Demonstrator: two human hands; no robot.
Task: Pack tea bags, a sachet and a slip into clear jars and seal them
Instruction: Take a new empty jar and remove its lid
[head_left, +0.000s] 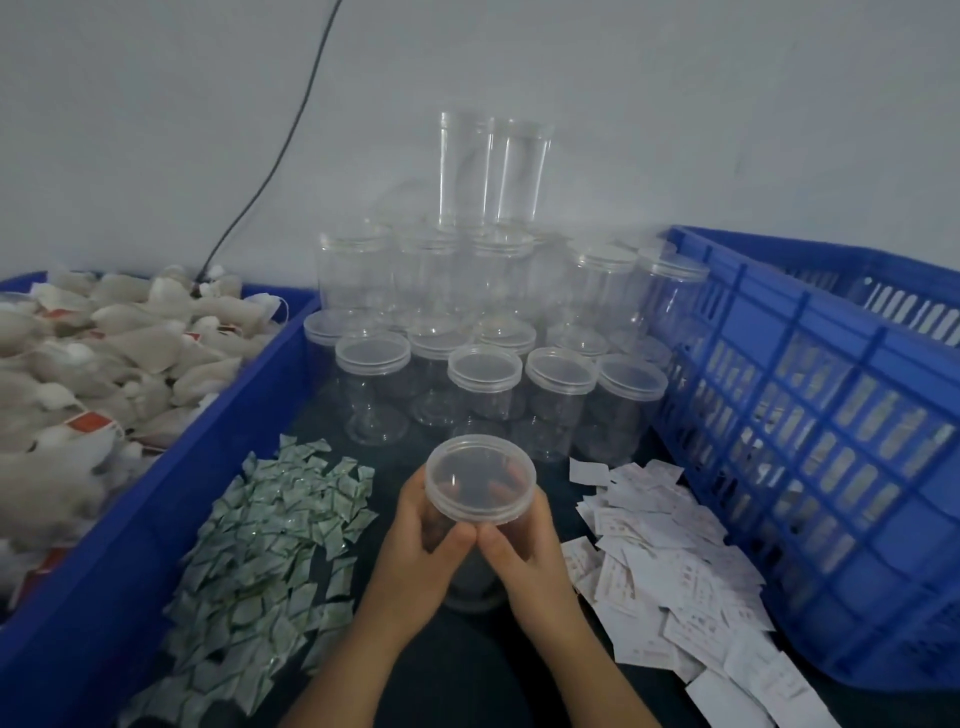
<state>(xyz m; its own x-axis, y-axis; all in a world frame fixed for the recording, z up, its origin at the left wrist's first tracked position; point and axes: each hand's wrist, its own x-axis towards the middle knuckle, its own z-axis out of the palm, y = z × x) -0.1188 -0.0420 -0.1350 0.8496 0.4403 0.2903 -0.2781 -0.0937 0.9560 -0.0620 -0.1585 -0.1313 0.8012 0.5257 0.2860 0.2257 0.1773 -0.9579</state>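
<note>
A clear jar (480, 480) with its lid on stands in front of me, low in the middle of the head view. My left hand (421, 540) grips its left side and my right hand (524, 545) grips its right side, thumbs meeting at the front just under the lid. The jar looks empty, though the hands hide most of its body. Small green-and-white sachets (265, 551) lie in a heap to the left. White paper slips (670, 556) lie scattered to the right. Tea bags (93, 364) fill a blue bin (171, 493) at far left.
Several lidded clear jars (483, 374) stand in rows behind the held jar, some stacked against the grey wall. A blue slatted crate (810, 431) stands at the right. A black cable (270, 166) runs down the wall to the tea bag bin.
</note>
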